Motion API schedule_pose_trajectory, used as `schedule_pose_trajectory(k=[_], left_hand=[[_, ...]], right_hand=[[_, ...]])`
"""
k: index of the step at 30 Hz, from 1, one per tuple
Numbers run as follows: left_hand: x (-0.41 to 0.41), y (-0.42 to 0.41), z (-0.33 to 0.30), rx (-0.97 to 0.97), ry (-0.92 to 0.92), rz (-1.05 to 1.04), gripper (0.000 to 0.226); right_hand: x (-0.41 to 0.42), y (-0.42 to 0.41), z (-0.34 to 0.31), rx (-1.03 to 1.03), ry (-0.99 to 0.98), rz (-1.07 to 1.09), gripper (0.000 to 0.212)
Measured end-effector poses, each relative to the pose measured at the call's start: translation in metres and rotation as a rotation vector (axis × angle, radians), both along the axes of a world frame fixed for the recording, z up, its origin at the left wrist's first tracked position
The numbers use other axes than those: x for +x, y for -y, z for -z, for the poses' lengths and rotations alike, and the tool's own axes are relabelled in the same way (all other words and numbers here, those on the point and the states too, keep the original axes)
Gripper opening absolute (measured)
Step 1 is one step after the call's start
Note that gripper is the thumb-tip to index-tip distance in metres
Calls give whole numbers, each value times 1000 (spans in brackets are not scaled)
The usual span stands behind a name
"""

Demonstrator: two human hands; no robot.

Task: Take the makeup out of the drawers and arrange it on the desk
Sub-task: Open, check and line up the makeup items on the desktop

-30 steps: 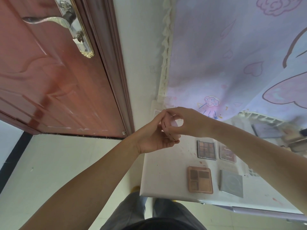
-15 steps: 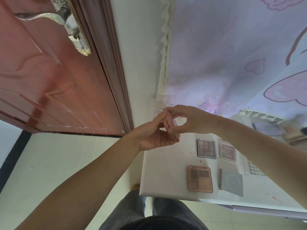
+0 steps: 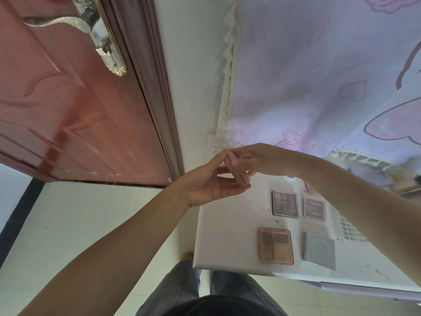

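Both hands meet above the far left corner of the white desk (image 3: pixel 227 236). My left hand (image 3: pixel 209 181) and my right hand (image 3: pixel 259 160) pinch a small pink makeup compact (image 3: pixel 237 172) between them, held on edge. On the desk lie a pink eyeshadow palette (image 3: pixel 275 245), a grey square compact (image 3: pixel 320 250), a dark eyeshadow palette (image 3: pixel 285 203) and a reddish palette (image 3: pixel 314 209). A small pink item (image 3: pixel 308 187) peeks out beside my right forearm.
A red-brown door (image 3: pixel 68 106) with a metal handle (image 3: pixel 68 21) stands at the left. A lilac cartoon curtain (image 3: pixel 319 76) hangs behind the desk. A white basket (image 3: pixel 364 158) sits at the far right. My legs (image 3: pixel 205 293) stand by the desk's front edge.
My left hand's fingers have straightened and the pink compact now shows more between the two hands. The view shifted slightly; the palettes on the desk have not moved.
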State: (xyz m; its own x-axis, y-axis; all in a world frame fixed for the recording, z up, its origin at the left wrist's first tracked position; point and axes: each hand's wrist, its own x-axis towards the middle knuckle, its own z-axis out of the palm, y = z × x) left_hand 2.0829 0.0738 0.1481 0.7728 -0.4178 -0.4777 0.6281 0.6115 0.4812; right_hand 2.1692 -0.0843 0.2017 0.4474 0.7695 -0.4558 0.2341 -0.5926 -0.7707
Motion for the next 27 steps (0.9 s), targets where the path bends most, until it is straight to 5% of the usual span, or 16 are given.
schedule_pose_trajectory(k=[3, 9, 20, 23, 27], left_hand=[[1, 1, -5, 24, -12, -24, 55], [-2, 6, -11, 59, -80, -60, 58], [-4, 8, -10, 175, -22, -29, 48], [-4, 9, -9, 164, -14, -5, 58], [-3, 13, -5, 166, -26, -20, 52]], right_hand=[[-3, 0, -4, 2, -25, -2, 48], [-5, 0, -2, -4, -58, 7, 27], [-3, 12, 1, 138, -182, 78, 38], [-2, 15, 4, 92, -87, 81, 49], [-4, 10, 5, 16, 41, 47, 29]])
